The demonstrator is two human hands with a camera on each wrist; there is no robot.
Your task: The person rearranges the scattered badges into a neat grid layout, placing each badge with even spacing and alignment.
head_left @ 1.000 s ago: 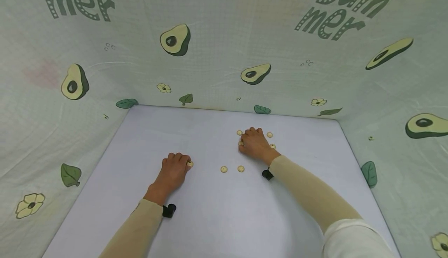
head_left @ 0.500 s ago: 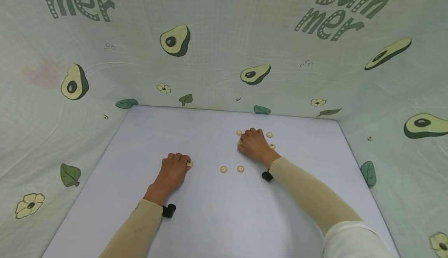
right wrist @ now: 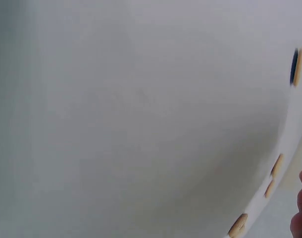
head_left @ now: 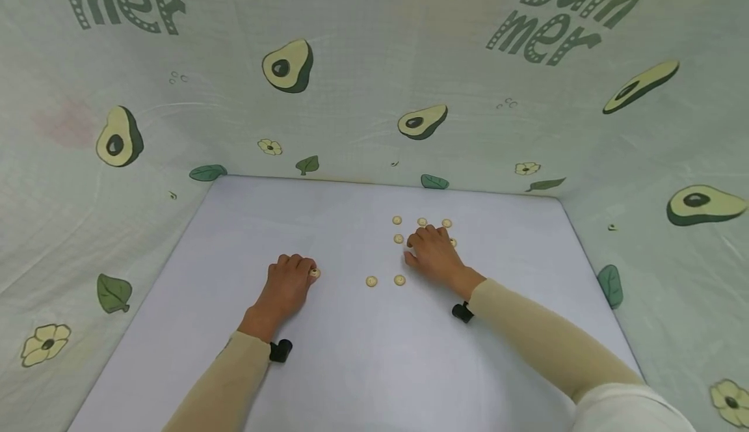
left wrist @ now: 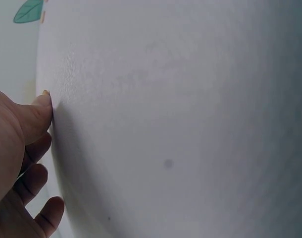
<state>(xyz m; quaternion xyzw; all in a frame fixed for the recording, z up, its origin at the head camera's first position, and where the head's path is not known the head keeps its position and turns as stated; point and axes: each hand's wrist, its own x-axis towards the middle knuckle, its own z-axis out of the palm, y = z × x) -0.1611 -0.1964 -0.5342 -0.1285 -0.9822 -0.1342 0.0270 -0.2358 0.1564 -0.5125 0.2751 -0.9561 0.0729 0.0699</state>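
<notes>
Pinching disc (head_left: 316, 273) in left hand (head_left: 287, 288); holding right hand (head_left: 434, 254) loosely curled, seemingly empty, beside other discs (head_left: 398, 239). Apparently arranging discs; next, likely needing fingertip pinch.

"Summer" print (head_left: 547, 38) 2x on bkgd cloth (head_left: 363, 15); L one partly cropped.

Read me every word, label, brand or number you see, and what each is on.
"sum mer": patterned cloth, upper right of the head view.
"mer": same cloth, upper left; the line above is cut off.
Small round pieces: any marks are too small to read.
</notes>
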